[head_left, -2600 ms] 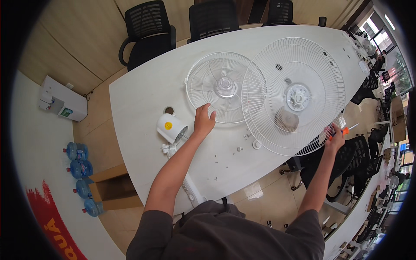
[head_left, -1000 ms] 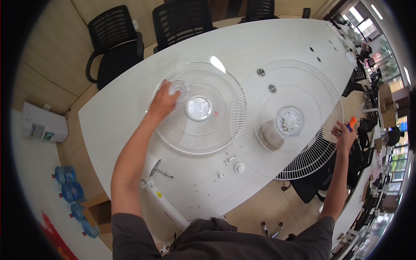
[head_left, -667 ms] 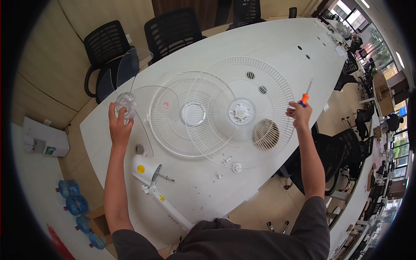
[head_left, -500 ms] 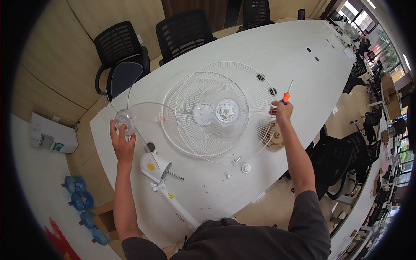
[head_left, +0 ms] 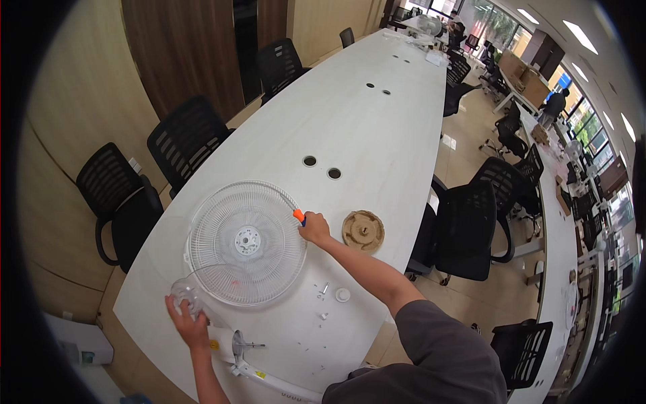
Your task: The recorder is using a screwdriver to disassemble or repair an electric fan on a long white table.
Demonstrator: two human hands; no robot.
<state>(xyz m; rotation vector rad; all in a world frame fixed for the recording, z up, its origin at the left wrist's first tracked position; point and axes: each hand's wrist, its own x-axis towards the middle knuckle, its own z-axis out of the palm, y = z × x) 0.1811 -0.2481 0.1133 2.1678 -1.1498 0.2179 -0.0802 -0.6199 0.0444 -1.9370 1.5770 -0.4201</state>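
My left hand (head_left: 189, 326) has its fingers wrapped round the hub of a clear plastic fan blade (head_left: 187, 293), at the near left of the table. One see-through blade reaches over the rim of the white wire fan grilles (head_left: 247, 273), which lie stacked flat. My right hand (head_left: 314, 228) is closed on a screwdriver (head_left: 299, 216) with an orange and blue handle, right at the grilles' right rim; whether the fingers also touch the wire I cannot tell. Below the blade lies the white fan motor housing (head_left: 225, 342) with its metal shaft, joined to a white pole (head_left: 272, 382).
A brown moulded pulp piece (head_left: 363, 231) sits right of my right hand. Near the front lie a white round cap (head_left: 342, 295) and several small screws and parts (head_left: 323, 316). Black mesh chairs (head_left: 464, 229) line both sides of the long white table (head_left: 377, 128).
My head view has swung toward the table's far right end. The two grilles were offset and now lie nearly aligned. The screwdriver, earlier pointing up and away, now points leftward over the rim.
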